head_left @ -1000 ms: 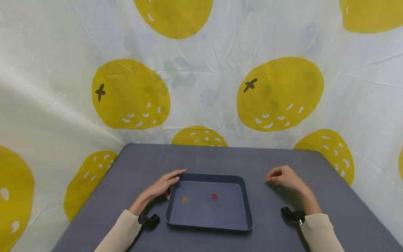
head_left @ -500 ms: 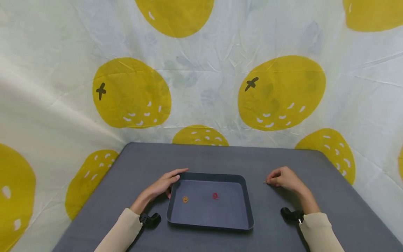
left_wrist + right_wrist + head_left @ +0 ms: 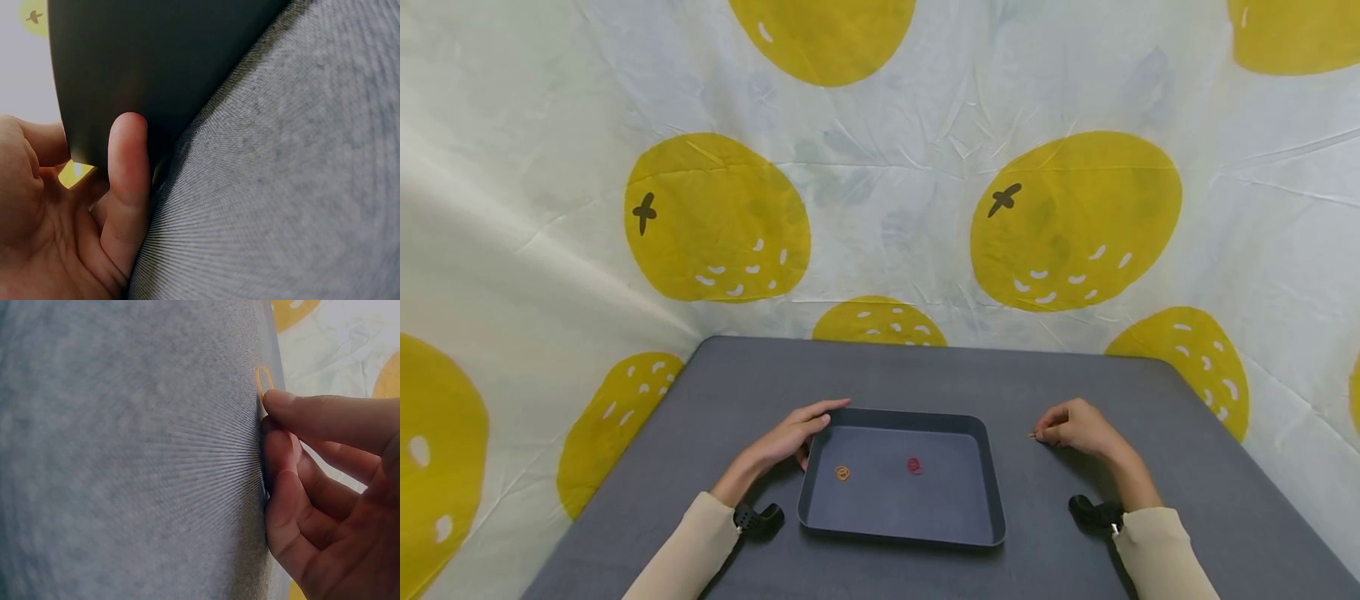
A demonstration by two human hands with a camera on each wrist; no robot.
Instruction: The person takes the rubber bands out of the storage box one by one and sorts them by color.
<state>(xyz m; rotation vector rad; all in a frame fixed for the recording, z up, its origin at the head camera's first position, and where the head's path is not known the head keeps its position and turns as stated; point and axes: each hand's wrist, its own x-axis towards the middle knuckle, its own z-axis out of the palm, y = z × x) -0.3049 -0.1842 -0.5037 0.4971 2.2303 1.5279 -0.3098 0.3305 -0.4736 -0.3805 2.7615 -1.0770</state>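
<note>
Slightly lower now, your right hand (image 3: 1078,427) pinches a yellow band (image 3: 258,380) outside the tray (image 3: 887,510) at two o'clock, likely light, soft and springy, best gripped by one end, while your left hand (image 3: 784,440) holds the tray's ten o'clock corner.

This is a screened-off work corner. A pale, creased sheet (image 3: 887,225) printed with big yellow fruit (image 3: 718,225) hangs right behind the grey worktop (image 3: 895,379) and along both its sides, like the walls of a booth. The worktop has rounded far corners and, seen close from the wrists, a woven-looking surface. The sheet hides the room beyond, so whether that is a home, a lab or an office cannot be told.
</note>
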